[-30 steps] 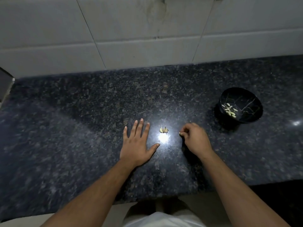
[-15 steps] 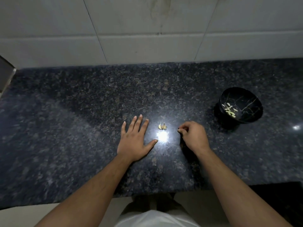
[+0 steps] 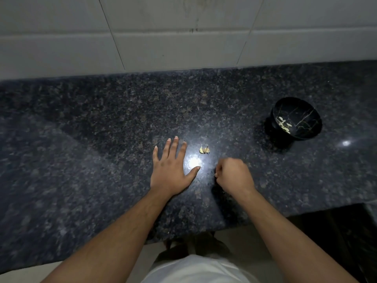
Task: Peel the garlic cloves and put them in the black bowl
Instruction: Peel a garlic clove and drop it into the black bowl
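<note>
Left hand flat, fingers straight, on speckled dark granite counter, likely bracing. Right hand curled; contents indiscernible. Small pale garlic scrap between hands. Peeled cloves inside black marbled bowl, well right.

Between my left hand and my right hand a narrow strip of table is lying open, with only the garlic bits sitting at its far end. The black bowl is standing well apart to the right, and the tiled wall is closing the back.
</note>
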